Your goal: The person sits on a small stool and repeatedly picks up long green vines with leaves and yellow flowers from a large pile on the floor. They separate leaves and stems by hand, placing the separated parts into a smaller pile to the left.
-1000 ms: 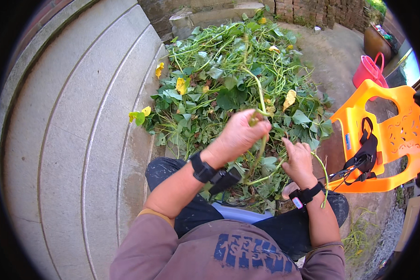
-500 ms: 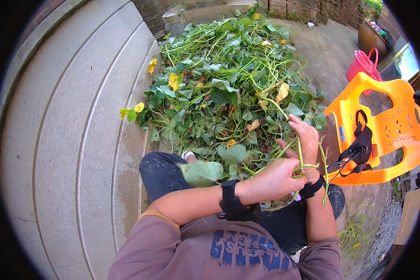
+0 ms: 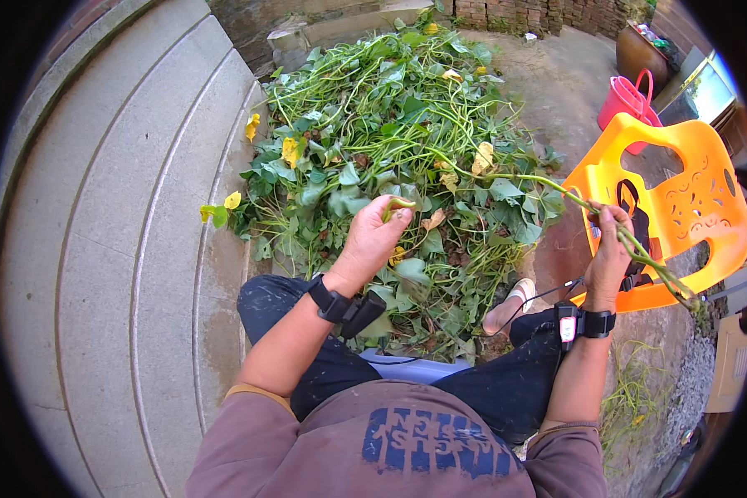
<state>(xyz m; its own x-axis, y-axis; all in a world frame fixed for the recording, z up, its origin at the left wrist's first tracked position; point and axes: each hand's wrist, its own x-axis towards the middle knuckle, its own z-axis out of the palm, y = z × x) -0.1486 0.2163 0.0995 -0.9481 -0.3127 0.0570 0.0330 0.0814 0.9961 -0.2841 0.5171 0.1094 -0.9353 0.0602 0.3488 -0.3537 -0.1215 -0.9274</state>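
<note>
Vine stem (image 3: 556, 184) through right hand (image 3: 610, 249) grip

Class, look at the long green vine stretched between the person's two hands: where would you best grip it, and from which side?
Grip the bare vine mid-span, between the left hand and right hand, coming from above. That stretch hangs above the leaf pile and looks thin, leafless and nearly straight, so fingers could probably close round it without snagging.

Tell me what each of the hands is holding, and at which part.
The left hand pinches the end of a short green stem piece. The right hand grips a long green vine partway along, with vine extending both sides.
</note>
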